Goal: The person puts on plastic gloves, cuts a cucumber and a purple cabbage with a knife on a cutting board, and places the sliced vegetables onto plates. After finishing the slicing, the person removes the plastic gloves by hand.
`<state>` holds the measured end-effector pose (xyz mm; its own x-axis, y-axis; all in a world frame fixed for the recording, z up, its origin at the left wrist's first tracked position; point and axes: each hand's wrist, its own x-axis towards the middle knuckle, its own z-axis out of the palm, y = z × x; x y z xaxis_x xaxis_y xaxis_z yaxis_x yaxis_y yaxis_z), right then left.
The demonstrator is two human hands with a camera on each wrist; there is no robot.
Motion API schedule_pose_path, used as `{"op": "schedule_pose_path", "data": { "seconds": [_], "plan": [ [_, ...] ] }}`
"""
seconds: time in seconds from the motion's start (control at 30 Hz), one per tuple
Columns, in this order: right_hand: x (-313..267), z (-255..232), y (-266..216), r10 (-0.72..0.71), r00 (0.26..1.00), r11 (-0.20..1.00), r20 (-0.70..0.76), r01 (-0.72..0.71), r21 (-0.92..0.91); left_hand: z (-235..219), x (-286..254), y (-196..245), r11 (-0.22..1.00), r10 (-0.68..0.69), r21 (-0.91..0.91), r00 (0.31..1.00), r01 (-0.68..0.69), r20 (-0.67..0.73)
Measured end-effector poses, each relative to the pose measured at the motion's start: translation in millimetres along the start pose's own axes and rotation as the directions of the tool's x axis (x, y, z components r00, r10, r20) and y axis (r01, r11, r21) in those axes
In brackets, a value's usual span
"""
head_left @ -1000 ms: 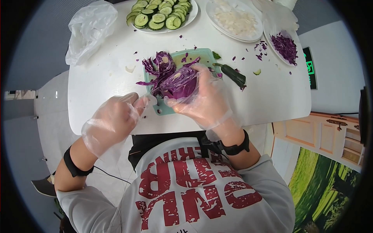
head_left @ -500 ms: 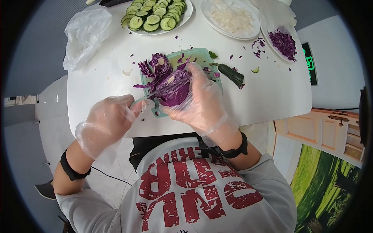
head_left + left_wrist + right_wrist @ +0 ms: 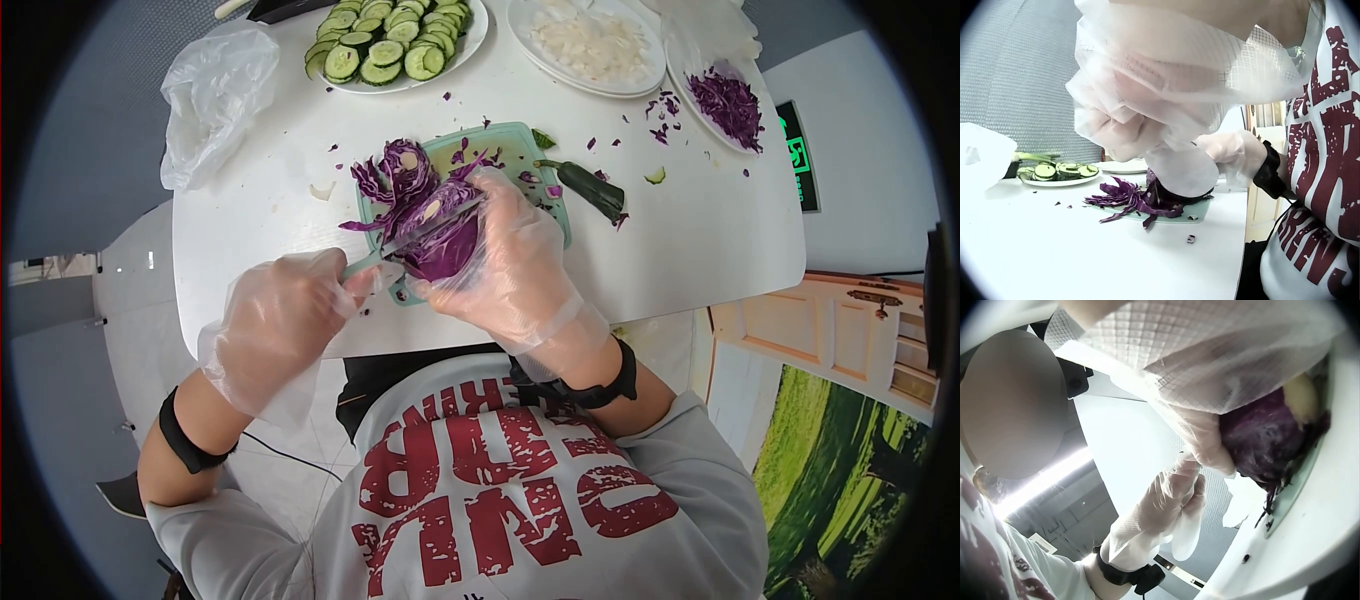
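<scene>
In the head view, the left hand [image 3: 285, 305], in a clear plastic glove, grips a knife's green handle [image 3: 362, 264]. Its blade [image 3: 425, 227] lies across the top of a purple cabbage piece [image 3: 445, 250]. The gloved right hand [image 3: 525, 265] holds that piece from the right, fingers curled over its far side and thumb at the near side. Cut cabbage [image 3: 397, 172] lies to the left on the green cutting board [image 3: 515, 140]. The right wrist view shows the right hand [image 3: 1210, 381] over the cabbage [image 3: 1263, 434], with the left hand [image 3: 1160, 509] beyond.
A plate of cucumber slices [image 3: 385, 50], a plate of pale slices [image 3: 590, 45] and a plate of shredded cabbage [image 3: 728, 108] stand at the far side. A cucumber end [image 3: 592, 190] lies right of the board, a plastic bag [image 3: 215, 105] at far left. Scraps dot the table.
The knife blade now shows more plainly across the cabbage piece, its handle shifted slightly. Both hands stay on the knife and cabbage. The whole head view has drifted a little.
</scene>
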<state>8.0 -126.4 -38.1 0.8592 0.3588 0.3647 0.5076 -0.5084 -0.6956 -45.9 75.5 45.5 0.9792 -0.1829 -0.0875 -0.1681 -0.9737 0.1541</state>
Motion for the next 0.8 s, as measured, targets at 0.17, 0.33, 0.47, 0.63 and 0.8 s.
{"op": "schedule_pose_path", "data": {
  "seconds": [0.17, 0.33, 0.47, 0.63, 0.8],
  "plan": [
    [-0.1, -0.4, -0.9, 0.006, 1.000, 1.000, 0.001, -0.006, -0.019, -5.1, -2.8, 1.6, 0.999, -0.030, -0.031, 0.998, 0.032, 0.062],
    [0.6, -2.2, 0.2, 0.006, 1.000, 1.000, 0.017, -0.006, 0.021, -3.1, -1.0, 3.3, 0.997, -0.065, -0.028, 0.995, 0.068, 0.080],
    [0.3, -2.0, -1.1, 0.029, 0.999, 0.999, 0.024, -0.030, 0.044, 1.0, 7.4, 4.7, 0.990, -0.093, -0.093, 0.989, 0.103, 0.113],
    [1.0, -2.9, -0.2, 0.067, 0.997, 0.996, 0.037, -0.069, 0.060, -2.9, 4.3, 5.4, 0.987, -0.116, -0.097, 0.984, 0.130, 0.134],
    [-0.4, -0.9, -1.6, 0.028, 1.000, 0.999, 0.008, -0.028, 0.039, -4.2, -0.8, 5.7, 0.983, -0.133, -0.104, 0.979, 0.150, 0.155]
  ]
}}
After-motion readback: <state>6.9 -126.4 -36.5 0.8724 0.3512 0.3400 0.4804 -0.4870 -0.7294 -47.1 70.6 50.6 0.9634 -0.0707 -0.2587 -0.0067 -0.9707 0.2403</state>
